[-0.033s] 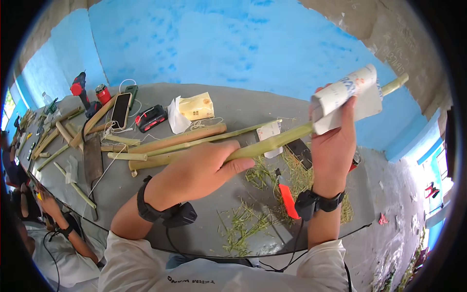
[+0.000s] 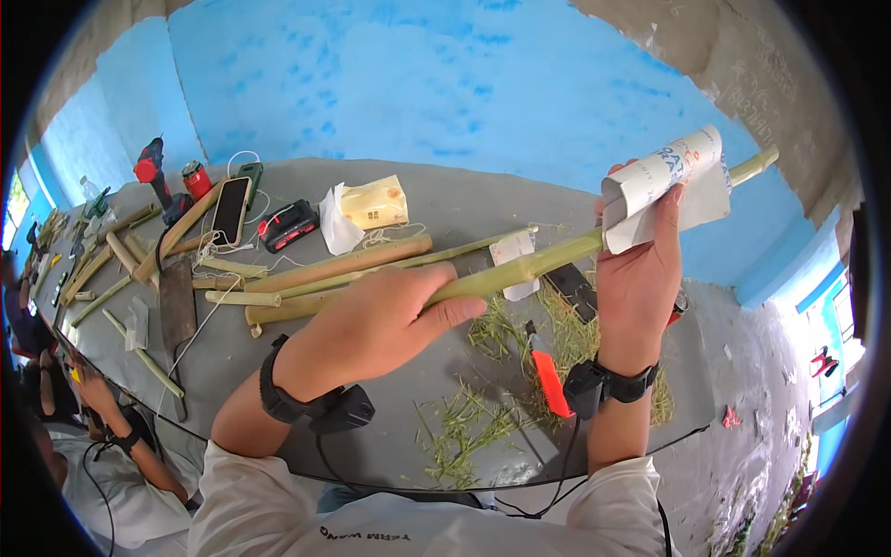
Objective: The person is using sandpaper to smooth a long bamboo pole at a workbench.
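Note:
A green bamboo pole [image 2: 520, 266] slants up to the right above the table. My left hand [image 2: 371, 320] is closed around its lower part, thumb along the near side. Farther up, my right hand [image 2: 640, 251] presses a folded sheet of sandpaper [image 2: 668, 181] around the pole, its pale printed backing facing out. The pole's tip [image 2: 756, 165] sticks out beyond the sheet. The sandpaper's rough side and part of the right fingers are hidden.
Bamboo lengths [image 2: 343, 263], a cleaver [image 2: 176, 311], a phone [image 2: 231, 212], a battery pack [image 2: 289, 226] and a drill [image 2: 153, 176] lie left. An orange-handled tool [image 2: 551, 382] lies among green shavings [image 2: 469, 432]. Another person's hand [image 2: 93, 390] is at lower left.
My right hand and the sandpaper have shifted slightly up and right along the pole, and the sheet's loose flap has turned a little. My left hand stays nearly still.

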Available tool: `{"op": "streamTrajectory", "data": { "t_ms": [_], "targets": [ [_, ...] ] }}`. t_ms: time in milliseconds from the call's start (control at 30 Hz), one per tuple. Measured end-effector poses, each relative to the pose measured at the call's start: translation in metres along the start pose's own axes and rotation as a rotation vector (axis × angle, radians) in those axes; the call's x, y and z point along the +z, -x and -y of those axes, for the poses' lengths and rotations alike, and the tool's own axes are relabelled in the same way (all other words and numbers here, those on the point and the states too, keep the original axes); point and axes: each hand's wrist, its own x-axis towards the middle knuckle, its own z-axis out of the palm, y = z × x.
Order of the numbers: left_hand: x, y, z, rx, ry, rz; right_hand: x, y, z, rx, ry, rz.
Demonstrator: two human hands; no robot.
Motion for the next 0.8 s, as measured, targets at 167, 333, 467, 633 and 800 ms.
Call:
{"op": "streamTrajectory", "data": {
  "t_ms": [167,333,467,633,800],
  "targets": [
    [0.01,-0.002,0.006,0.062,0.043,-0.151,0.013,0.024,-0.035,0.09,0.138,0.032],
    [-0.002,0.001,0.001,0.092,0.062,-0.186,-0.011,0.004,-0.005,-0.226,0.925,0.074],
    [-0.005,0.003,-0.005,0.026,0.026,-0.124,-0.011,-0.005,0.003,-0.072,-0.044,-0.051],
    [0.004,0.002,-0.005,0.012,0.143,-0.148,0.006,0.03,-0.028,-0.333,1.214,0.142],
    [-0.013,0.007,-0.006,0.063,0.022,-0.154,-0.025,-0.01,0.007,-0.33,0.998,0.118]
  ]
}}
